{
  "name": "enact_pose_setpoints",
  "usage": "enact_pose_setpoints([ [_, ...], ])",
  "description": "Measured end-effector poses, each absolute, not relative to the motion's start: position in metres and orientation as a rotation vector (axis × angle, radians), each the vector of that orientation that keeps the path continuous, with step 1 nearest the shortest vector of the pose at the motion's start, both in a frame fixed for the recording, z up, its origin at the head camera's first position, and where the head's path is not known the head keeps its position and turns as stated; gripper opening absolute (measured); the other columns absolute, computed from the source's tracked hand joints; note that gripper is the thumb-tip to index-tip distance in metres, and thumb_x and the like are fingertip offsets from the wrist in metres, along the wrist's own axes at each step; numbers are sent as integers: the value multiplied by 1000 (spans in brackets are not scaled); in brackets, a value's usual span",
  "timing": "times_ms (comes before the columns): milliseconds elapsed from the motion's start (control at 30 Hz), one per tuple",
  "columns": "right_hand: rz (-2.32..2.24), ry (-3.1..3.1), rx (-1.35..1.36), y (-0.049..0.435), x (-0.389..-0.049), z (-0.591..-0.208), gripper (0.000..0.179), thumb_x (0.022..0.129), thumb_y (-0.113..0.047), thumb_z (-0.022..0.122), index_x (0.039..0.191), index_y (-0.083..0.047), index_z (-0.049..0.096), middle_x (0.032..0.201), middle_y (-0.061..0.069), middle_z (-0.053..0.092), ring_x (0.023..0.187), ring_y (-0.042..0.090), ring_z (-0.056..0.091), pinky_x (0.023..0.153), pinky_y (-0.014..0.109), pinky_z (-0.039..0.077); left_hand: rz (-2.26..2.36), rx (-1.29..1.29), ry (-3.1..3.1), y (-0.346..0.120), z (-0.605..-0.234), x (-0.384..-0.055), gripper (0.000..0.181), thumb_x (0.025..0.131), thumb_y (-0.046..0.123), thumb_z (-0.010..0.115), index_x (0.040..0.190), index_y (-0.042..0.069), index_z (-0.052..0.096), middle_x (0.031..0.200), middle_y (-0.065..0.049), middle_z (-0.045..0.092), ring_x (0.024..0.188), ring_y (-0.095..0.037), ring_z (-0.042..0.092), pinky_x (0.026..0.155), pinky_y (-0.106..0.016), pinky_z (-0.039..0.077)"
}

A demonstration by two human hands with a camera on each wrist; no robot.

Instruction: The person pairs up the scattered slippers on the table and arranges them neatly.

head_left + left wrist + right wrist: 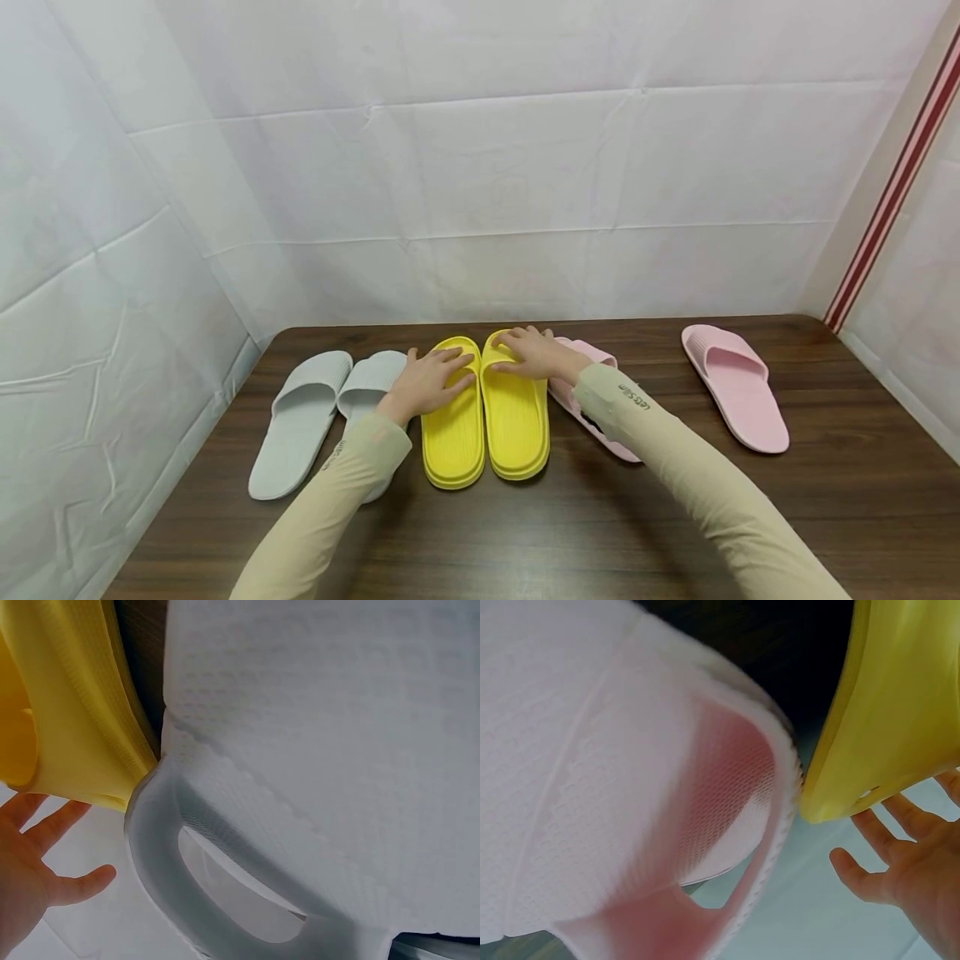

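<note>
Two yellow slippers stand side by side in the middle of the table, the left one (453,442) and the right one (517,429), toes pointing to the back wall. My left hand (429,382) lies with spread fingers over the strap of the left yellow slipper. Over the strap of the right one is my right hand (542,354), fingers extended and slightly bent. In the left wrist view, the fingertips of my left hand (30,870) meet the yellow strap edge. The right wrist view has the fingers of my right hand (922,870) at the other yellow slipper's edge.
Left of the yellow pair lie two light grey slippers, an outer one (296,437) and an inner one (372,372) partly behind my left arm. A pink slipper (588,352) is partly covered by my right forearm. Another pink slipper (742,396) lies farther right. White sheeting (495,183) surrounds the brown table (487,550).
</note>
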State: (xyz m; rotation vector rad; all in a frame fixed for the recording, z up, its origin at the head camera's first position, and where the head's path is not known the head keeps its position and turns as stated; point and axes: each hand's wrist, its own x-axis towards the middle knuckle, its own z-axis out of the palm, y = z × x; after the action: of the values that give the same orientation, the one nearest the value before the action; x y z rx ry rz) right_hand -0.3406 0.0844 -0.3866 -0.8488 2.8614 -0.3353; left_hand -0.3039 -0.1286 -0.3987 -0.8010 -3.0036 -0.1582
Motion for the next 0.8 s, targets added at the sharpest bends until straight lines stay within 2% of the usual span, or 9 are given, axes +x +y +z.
enact_pose_setpoints([
  [467, -409, 2868, -831, 114, -344, -387, 50, 85, -52, 48, 124, -21, 47, 133, 11, 43, 125, 34, 35, 96, 61, 24, -168, -788, -3006, -128, -400, -304, 52, 92, 52, 33, 135, 24, 40, 140, -6, 40, 128, -26, 38, 100, -63, 20],
  [800, -432, 2857, -859, 106, -344, -387, 49, 85, -50, 49, 125, -21, 47, 134, 10, 43, 124, 34, 36, 97, 61, 23, -165, -798, -3002, -129, -400, -304, 52, 92, 51, 33, 135, 24, 40, 139, -7, 40, 128, -26, 39, 99, -63, 22],
])
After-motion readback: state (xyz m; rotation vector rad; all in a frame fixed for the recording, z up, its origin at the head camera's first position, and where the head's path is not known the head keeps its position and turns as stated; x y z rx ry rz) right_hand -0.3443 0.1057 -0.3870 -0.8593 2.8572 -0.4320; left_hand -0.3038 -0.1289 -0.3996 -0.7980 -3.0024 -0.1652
